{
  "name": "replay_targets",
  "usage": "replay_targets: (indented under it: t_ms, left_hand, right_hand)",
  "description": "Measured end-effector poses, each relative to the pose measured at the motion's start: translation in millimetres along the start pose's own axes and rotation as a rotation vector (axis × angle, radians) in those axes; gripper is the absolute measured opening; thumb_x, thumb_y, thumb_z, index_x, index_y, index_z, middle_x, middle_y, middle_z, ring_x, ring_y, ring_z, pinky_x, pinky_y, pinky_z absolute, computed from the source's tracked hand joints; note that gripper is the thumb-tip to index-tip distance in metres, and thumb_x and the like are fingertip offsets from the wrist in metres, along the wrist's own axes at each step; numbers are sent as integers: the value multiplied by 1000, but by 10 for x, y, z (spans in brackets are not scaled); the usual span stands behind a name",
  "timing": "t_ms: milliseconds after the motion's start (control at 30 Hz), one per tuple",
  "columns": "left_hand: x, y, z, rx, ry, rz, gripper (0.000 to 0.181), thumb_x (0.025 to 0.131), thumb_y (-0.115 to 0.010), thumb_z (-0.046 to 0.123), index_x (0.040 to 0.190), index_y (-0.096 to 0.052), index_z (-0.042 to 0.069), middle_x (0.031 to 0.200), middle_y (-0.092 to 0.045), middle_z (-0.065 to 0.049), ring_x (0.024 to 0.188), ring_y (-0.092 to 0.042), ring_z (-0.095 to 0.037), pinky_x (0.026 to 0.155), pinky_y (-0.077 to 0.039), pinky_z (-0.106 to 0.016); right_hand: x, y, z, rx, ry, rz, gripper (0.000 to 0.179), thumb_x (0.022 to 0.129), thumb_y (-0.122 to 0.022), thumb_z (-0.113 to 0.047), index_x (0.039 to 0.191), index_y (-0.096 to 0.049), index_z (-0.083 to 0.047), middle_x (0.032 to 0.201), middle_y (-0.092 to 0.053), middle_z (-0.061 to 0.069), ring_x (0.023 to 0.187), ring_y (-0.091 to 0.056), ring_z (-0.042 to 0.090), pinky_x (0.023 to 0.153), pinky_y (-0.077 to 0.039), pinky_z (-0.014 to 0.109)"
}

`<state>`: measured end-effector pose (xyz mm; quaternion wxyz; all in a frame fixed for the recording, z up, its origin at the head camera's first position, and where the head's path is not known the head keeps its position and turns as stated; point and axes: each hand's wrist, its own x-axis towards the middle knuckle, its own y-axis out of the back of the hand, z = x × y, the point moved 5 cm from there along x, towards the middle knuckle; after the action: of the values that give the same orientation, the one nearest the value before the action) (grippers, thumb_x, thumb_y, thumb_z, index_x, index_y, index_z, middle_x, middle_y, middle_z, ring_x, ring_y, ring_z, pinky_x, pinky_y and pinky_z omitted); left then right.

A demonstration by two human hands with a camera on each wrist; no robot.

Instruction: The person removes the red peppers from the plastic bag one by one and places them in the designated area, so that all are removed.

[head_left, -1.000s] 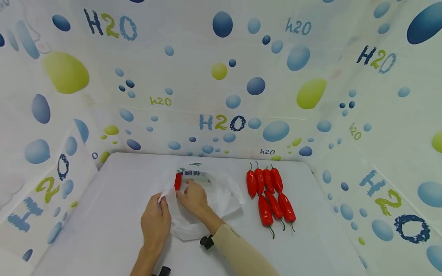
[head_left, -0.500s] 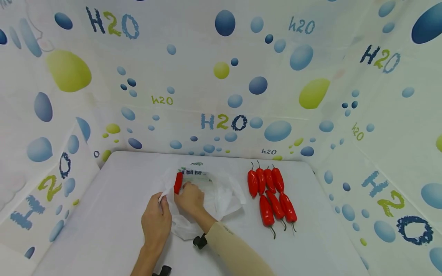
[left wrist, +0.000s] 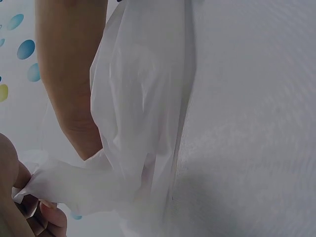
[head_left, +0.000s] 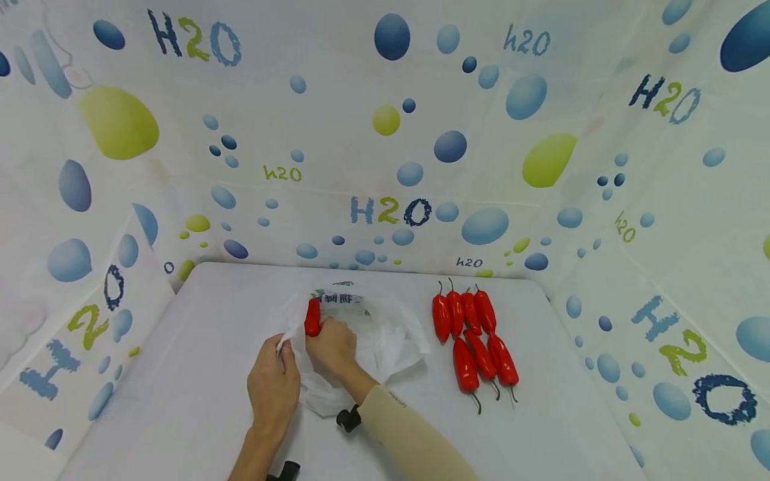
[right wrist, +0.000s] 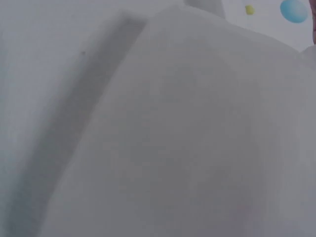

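Observation:
My left hand [head_left: 273, 384] pinches the gathered edge of a thin white plastic bag [head_left: 400, 341] on the table; in the left wrist view its fingers [left wrist: 53, 217] curl around the film. My right hand [head_left: 332, 344] reaches into the bag's mouth, knuckles up, its fingertips hidden. A shiny red pepper [head_left: 312, 317] stands upright just left of the right hand, against the bag's left side, its lower end hidden. Whether the right fingers hold it, I cannot tell. Pale bag film [right wrist: 187, 123] fills most of the right wrist view.
To the right of the bag, several red peppers [head_left: 464, 366] with dark stems lie in two rows on the white table [head_left: 559, 401]. Behind rises a backdrop [head_left: 337, 133] printed with blue and green drops. Green printing [head_left: 343, 300] shows on the bag's far part.
The right hand has sunk a little lower into the bag and its raised index finger has drawn in. More of the red pepper shows beside it. The left hand keeps its pinch.

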<state>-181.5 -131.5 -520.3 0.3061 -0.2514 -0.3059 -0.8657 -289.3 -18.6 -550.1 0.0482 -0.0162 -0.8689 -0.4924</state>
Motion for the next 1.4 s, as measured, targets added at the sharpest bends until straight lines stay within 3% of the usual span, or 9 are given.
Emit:
replay_targets:
  t_ms: [200, 600, 933, 1133, 1400]
  left_hand:
    - [-6, -10, 6, -7, -9, 9, 16, 101, -62, 1, 115, -67, -5, 108, -73, -21, 98, -72, -41, 82, -55, -54]
    - [-8, -20, 7, 8, -7, -14, 17, 102, -62, 2, 116, -67, -5, 111, -73, -21, 101, -73, -40, 81, -57, -55]
    - [2, -12, 15, 4, -17, -13, 18, 101, -62, 2, 116, -66, -7, 110, -73, -23, 99, -73, -41, 79, -58, -55]
    - [9, -5, 19, 6, -9, -19, 18, 102, -61, 2, 117, -66, -7, 111, -73, -23, 100, -73, -41, 81, -58, -55]
    - [6, 5, 18, 13, -5, -21, 18, 102, -62, 2, 117, -66, -8, 111, -73, -23, 98, -73, -42, 78, -59, -55]
  right_hand:
    - [-19, 52, 61, 134, -80, -39, 35, 90, -74, -37, 66, -59, -15, 53, -53, -3, 51, -52, 15, 48, -42, 28]
    - [-56, 182, 172, 277, -101, -42, 39, 89, -77, -37, 62, -59, -15, 49, -50, -5, 49, -51, 13, 45, -40, 26]
    - [-136, 323, 212, 314, -131, -61, 26, 83, -84, -33, 76, -72, -11, 58, -59, -5, 51, -55, 12, 45, -46, 26]
    - [-164, 358, 253, 351, -132, -72, 29, 83, -85, -34, 90, -79, -7, 65, -65, -6, 56, -59, 12, 49, -50, 27]
    - [-240, 423, 270, 415, -105, -58, 34, 82, -88, -33, 97, -81, -3, 66, -68, -6, 57, -60, 11, 49, -50, 27]
